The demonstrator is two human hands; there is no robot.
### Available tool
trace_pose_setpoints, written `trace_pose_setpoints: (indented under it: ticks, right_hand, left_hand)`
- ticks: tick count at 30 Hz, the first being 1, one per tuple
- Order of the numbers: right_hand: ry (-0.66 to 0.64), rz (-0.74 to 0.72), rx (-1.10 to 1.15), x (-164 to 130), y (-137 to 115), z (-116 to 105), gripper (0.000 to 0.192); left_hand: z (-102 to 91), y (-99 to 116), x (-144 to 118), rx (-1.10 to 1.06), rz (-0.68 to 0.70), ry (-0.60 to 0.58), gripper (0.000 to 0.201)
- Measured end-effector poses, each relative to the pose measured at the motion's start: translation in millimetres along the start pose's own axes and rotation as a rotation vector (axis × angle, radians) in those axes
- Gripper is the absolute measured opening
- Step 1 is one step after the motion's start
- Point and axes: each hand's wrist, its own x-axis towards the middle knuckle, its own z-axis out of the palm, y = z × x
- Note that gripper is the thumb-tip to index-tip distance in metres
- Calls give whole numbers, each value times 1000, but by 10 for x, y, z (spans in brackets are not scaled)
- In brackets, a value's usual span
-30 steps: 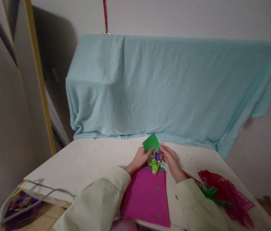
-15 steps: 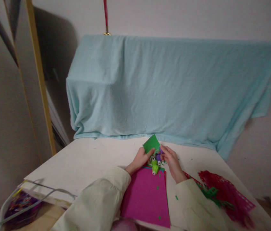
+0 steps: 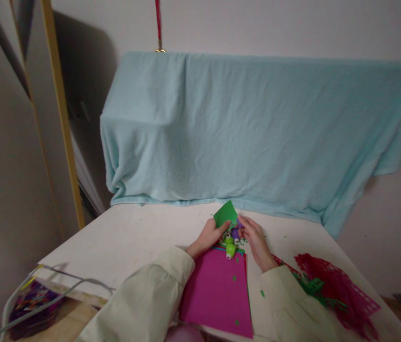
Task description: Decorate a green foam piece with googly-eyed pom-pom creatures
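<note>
Pinching a small green paper piece (image 3: pixel 225 214) by its near edge, the left hand (image 3: pixel 210 234) tilts it up off the white table (image 3: pixel 139 237), seemingly to feed it into the purple punch (image 3: pixel 235 232) that the right hand (image 3: pixel 253 235) grips closed just beside it. Both sit at the far end of a magenta sheet (image 3: pixel 218 289) stacked on other coloured sheets, likely there to catch the green scraps dotted over it. 1 lime-green punch (image 3: pixel 229 249) lies on that sheet's far edge, close to both hands. Punched red and green offcuts (image 3: pixel 331 285) are pushed to the right, out of the way. A pale blue cloth (image 3: pixel 250 133) drapes the far side. No writing or brand is readable anywhere.
</note>
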Motion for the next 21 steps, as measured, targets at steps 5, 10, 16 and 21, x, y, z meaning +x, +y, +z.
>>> trace_pose_setpoints:
  ticks: [5,10,16,21]
  right_hand:
    - [18,-24,-18,-19,-14,9,34]
    - [81,-42,-109,-25,-6,-8,38]
    - [88,-11,-127,-6,10,-30,38]
    - [79,15,-162,13,-3,-25,41]
  left_hand:
    - [27,-56,10,-13,44,19,41]
    - [46,-35,-6,-3,64,-11,39]
    - [54,-22,-7,4,64,-18,37]
    - [48,-42,-6,15,76,3,36]
